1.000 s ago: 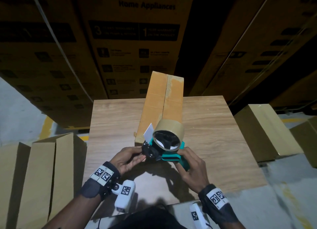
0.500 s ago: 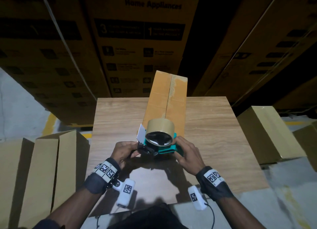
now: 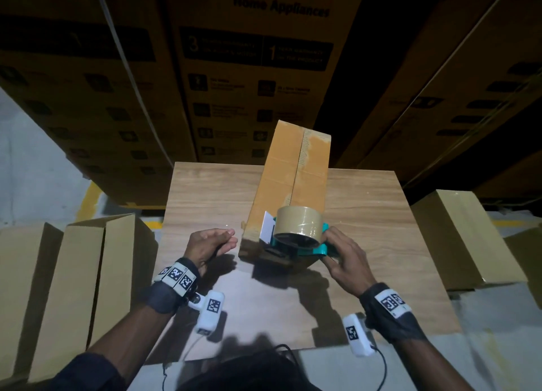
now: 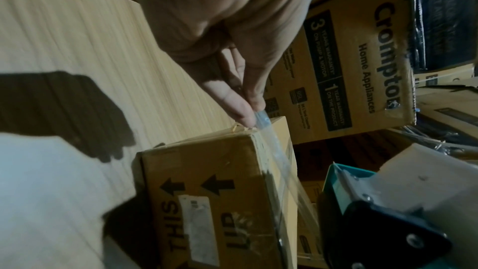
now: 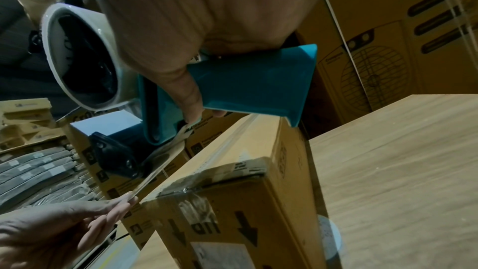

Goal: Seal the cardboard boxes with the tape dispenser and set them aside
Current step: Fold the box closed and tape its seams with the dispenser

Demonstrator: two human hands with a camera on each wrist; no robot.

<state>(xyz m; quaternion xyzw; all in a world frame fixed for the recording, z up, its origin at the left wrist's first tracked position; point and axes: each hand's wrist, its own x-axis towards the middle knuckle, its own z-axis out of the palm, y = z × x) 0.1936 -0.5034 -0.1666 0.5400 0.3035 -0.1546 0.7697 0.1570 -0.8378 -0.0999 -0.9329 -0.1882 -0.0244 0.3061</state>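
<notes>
Gripping the tape dispenser [image 3: 296, 238], the right hand [image 3: 344, 258] contrasts with the left hand [image 4: 232, 81], whose tape-end [image 4: 261, 119] pinch only wrist views reveal.

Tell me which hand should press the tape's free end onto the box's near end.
Left, probably. The left hand already pinches the tape strip at the near top edge of the cardboard box. The right hand is occupied gripping the tape dispenser.

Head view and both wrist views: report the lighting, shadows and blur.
Head view: dim, stacked cartons bowed by the wide lens, hard shadows from both arms on the table. Left wrist view: left hand soft and close, dark hand shadow on the wood. Right wrist view: tape dispenser fairly sharp, table streaked with blur.
</notes>
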